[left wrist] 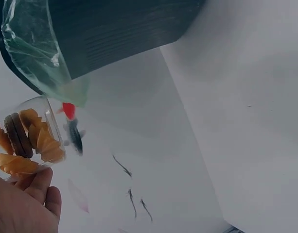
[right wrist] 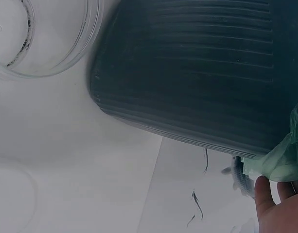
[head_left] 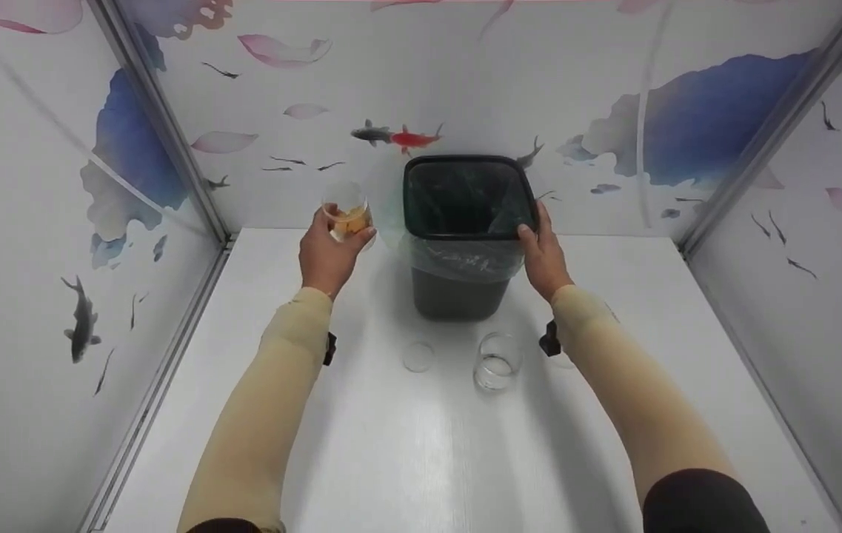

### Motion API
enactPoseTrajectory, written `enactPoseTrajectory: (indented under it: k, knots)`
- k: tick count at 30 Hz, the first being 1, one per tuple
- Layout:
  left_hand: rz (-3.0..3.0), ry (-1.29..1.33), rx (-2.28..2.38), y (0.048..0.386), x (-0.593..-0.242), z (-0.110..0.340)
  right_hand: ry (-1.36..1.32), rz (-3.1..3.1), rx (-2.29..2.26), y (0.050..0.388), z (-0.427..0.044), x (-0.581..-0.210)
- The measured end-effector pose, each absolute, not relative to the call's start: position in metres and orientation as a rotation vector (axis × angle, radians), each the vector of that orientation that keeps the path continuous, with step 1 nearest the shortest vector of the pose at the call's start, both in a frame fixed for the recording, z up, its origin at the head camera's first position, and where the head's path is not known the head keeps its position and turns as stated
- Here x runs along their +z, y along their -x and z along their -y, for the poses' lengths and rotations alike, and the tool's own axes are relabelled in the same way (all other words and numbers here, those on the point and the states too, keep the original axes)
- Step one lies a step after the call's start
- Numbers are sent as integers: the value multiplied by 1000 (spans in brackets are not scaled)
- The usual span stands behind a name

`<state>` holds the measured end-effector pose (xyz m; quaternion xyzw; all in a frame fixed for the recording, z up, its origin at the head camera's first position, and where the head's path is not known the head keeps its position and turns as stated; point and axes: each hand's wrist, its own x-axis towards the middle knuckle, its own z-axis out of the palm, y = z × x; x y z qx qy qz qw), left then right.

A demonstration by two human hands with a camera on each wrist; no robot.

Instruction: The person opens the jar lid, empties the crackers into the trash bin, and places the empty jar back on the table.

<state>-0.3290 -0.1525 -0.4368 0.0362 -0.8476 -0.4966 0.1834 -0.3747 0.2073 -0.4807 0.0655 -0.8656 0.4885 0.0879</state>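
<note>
My left hand (head_left: 333,255) grips a clear plastic jar (head_left: 346,215) to the left of the trash bin, at about the height of its rim. In the left wrist view, twisted orange-yellow snacks (left wrist: 44,138) and a dark brown sandwich cookie (left wrist: 18,135) show through the jar's wall. A dark trash bin (head_left: 458,292) stands upright on the table, lined with a translucent green bag (head_left: 465,260) folded over its rim. My right hand (head_left: 545,252) holds the bin's right front rim corner, thumb on the rim and fingers along the outside.
A clear jar (head_left: 497,363) stands in front of the bin on the white table (head_left: 391,459). One clear round lid (head_left: 418,357) lies left of it; another (head_left: 563,360) is partly hidden by my right forearm. Patterned panels (head_left: 302,74) enclose the table at the back and sides.
</note>
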Motion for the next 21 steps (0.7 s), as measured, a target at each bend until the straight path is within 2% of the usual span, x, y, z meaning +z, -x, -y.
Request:
enactPoseTrajectory:
  k: [11, 21]
  knots:
    - [2365, -52, -1144, 350, -404, 125, -226, 2561, 1457, 372, -207, -479]
    - [2440, 55, -832, 362, -394, 104, -208, 2577, 1467, 371, -207, -476]
